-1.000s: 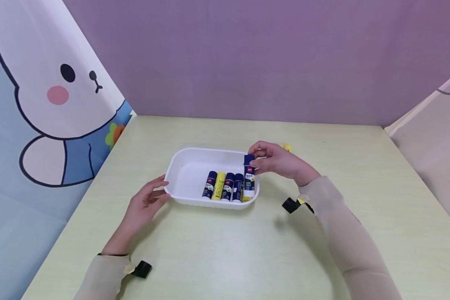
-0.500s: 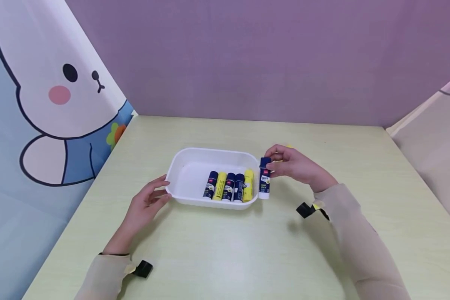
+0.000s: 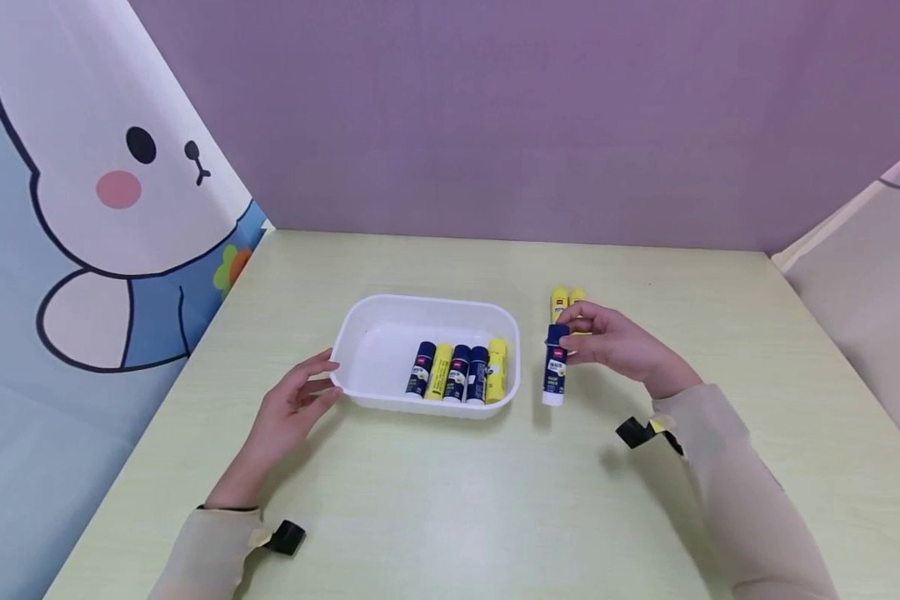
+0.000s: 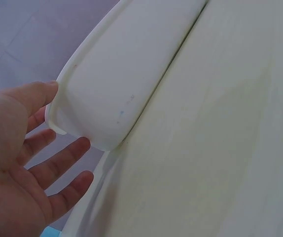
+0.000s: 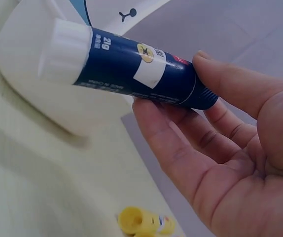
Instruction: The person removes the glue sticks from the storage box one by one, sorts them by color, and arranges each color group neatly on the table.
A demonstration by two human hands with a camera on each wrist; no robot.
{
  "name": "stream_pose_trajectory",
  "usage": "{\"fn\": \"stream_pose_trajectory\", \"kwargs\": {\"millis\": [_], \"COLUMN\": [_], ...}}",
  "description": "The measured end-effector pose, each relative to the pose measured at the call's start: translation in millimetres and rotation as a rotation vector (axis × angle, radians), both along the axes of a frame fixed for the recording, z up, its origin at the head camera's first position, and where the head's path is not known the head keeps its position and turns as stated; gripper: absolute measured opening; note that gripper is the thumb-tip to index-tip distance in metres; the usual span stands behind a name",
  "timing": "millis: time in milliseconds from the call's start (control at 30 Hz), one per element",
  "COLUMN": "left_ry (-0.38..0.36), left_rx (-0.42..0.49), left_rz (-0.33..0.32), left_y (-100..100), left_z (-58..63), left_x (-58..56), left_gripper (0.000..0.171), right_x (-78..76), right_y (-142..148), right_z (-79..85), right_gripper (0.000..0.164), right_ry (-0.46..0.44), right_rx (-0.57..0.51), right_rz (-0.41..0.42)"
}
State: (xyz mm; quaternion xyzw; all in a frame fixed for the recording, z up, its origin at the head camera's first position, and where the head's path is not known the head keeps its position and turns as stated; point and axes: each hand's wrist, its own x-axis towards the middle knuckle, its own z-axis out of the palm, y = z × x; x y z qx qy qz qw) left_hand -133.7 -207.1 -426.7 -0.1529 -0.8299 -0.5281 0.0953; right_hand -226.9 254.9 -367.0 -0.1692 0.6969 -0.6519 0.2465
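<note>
In the head view my right hand [image 3: 622, 346] pinches a navy glue stick [image 3: 556, 367] by its dark end, between thumb and fingers. The stick hangs white end down, right of the white tray [image 3: 390, 308]. The right wrist view shows the glue stick [image 5: 131, 66] close, its white end pointing left. My left hand [image 3: 292, 412] touches the tray's left end with relaxed, spread fingers; in the left wrist view the thumb lies at the rim of the tray [image 4: 112, 64]. Inside the tray, navy and yellow glue sticks [image 3: 457, 375] lie side by side in its right half.
Two yellow glue sticks [image 3: 559, 304] lie on the pale table [image 3: 435, 500] behind my right hand, partly hidden by it. A purple backdrop [image 3: 525, 125] rises along the far table edge. A cloth with a cartoon animal [image 3: 82, 208] hangs at the left.
My right hand has carried the navy glue stick out over the tray's right rim and farther right. The yellow sticks behind that hand show more now. My left hand and the tray stay put.
</note>
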Motion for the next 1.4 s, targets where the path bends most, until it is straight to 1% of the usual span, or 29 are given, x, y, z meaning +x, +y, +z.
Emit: {"fn": "stream_pose_trajectory", "kwargs": {"millis": [167,433,733,900,1000,1100,1200,1300,1400], "left_ry": [0.0,0.022,0.008,0.006,0.011,0.015,0.017,0.01,0.008], "left_rx": [0.017,0.019,0.014,0.022,0.025,0.028,0.027,0.019,0.017], "left_rz": [0.001,-0.013,-0.007,-0.013,-0.017,-0.017,-0.015,-0.011,-0.012], "left_y": [0,0,0,0,0,0,0,-1,-1], "left_z": [1.1,1.2,2.1,2.1,1.4,0.7,-0.5,-1.9,-1.6], "left_x": [1.0,1.0,-0.4,0.1,0.0,0.1,0.0,-0.3,-0.6], "left_gripper": [0.034,0.036,0.035,0.035,0.036,0.036,0.036,0.036,0.036], "right_x": [0.9,3.4,3.0,2.7,3.4,4.6,4.9,4.3,3.4], "right_y": [9,22,27,28,28,28,27,25,24], "right_z": [-8.8,-23.0,-32.8,-38.1,-40.7,-41.3,-40.4,-40.4,-41.9], "right_gripper": [0.023,0.02,0.02,0.019,0.02,0.024,0.032,0.041,0.047], "right_ry": [-0.007,-0.077,-0.121,-0.136,-0.135,-0.141,-0.156,-0.176,-0.184], "right_rx": [-0.006,-0.022,-0.014,0.023,0.044,0.047,0.061,0.096,0.142], "right_rz": [-0.012,-0.034,-0.059,-0.087,-0.088,-0.088,-0.107,-0.134,-0.158]}}
